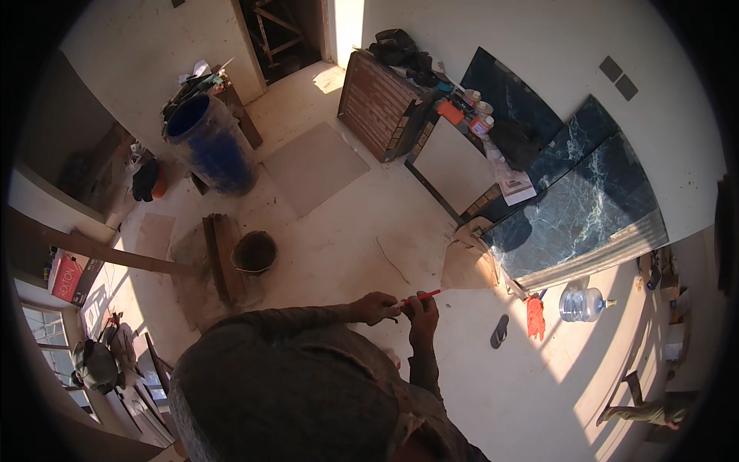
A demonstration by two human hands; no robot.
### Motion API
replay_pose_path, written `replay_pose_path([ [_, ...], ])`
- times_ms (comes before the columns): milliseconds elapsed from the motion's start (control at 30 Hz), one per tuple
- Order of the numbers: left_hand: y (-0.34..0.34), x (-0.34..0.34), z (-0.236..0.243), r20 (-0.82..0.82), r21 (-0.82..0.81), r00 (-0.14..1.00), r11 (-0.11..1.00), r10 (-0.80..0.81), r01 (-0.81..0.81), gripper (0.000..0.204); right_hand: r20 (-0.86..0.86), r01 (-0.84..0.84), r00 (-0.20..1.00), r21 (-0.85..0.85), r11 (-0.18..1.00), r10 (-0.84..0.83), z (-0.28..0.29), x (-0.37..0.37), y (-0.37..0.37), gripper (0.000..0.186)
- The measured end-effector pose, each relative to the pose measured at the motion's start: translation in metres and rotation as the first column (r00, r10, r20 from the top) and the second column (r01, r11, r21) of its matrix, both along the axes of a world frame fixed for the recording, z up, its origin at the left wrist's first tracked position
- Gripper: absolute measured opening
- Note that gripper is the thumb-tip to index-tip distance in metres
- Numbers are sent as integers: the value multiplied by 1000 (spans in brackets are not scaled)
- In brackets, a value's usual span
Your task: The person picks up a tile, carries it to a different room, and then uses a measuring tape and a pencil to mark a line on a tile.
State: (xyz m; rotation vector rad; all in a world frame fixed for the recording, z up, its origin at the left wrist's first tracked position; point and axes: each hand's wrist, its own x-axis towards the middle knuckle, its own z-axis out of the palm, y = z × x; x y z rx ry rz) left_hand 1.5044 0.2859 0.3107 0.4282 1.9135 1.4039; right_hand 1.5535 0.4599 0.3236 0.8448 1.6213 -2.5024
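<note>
Right hand (422,314): we see fingers closed around a red stick (432,293).
Left hand (373,309): fingers drawn together just beside it; what they grip, we cannot tell.
Stick: above the floor (339,246), jutting rightward.
Our right: slipper (499,332), bottle (580,305).

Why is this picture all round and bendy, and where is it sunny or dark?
Head view: the corners are black and the dark veined slab looks bowed, from the fisheye lens; head view: sunlight stripes the floor on the right, while the left hand and right hand are shaded, their details hard to see.
</note>
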Motion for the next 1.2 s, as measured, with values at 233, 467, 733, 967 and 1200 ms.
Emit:
replay_pose_path([
  [233, -56, -119, 23, -147, 104, 936, 946, 321, -308, 29, -26, -310, 948, 154, 938, 317, 16, -173, -49, 27],
  [467, -73, -272, 50, 88, 247, 853, 818, 515, -519, 32, -112, -381, 902, 248, 891, 417, 28, -366, -78, 21],
  [733, -113, -406, 74, 118, 233, 699, 665, 705, -710, 38, -252, -192, 937, 199, 961, 240, 66, -608, -80, 18],
  [967, -179, -533, 86, 196, 254, 556, 506, 808, -824, 39, -199, -457, 303, 828, 326, 932, 89, -753, -149, 18],
  [1200, -241, -672, 91, 127, 277, 527, 480, 841, -833, 39, 34, -269, 38, 963, -22, 999, 110, -869, -225, 22],
])
